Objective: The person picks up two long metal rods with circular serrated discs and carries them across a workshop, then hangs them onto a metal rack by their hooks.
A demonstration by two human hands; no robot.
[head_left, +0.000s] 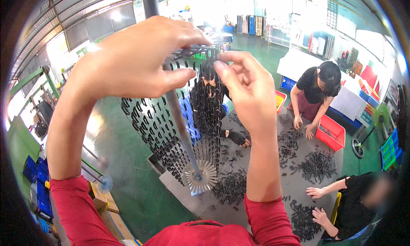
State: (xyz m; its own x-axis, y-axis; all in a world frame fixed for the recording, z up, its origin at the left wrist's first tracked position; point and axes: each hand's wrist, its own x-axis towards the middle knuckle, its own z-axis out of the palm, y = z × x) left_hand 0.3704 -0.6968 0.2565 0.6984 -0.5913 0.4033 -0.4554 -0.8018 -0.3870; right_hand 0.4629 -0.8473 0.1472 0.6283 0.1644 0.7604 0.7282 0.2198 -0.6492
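Note:
My left hand (132, 58) is raised high, its fingers pinching the top ring of a tall rack (188, 52) on a grey metal pole (181, 131). Rows of small black curved pieces (153, 126) hang from the rack in strings. My right hand (247, 88) is beside it, thumb and fingers closed at the top of one hanging string (211, 113); what it pinches is too small to make out. The pole ends in a white toothed disc (200, 177) on the grey table (256, 160).
Heaps of black pieces (318, 165) lie across the table. Three other people work around it: one behind the rack, one standing at the far right, one seated at lower right. Red crates (331, 133), a fan (378, 118) and blue crates (36, 177) stand on the green floor.

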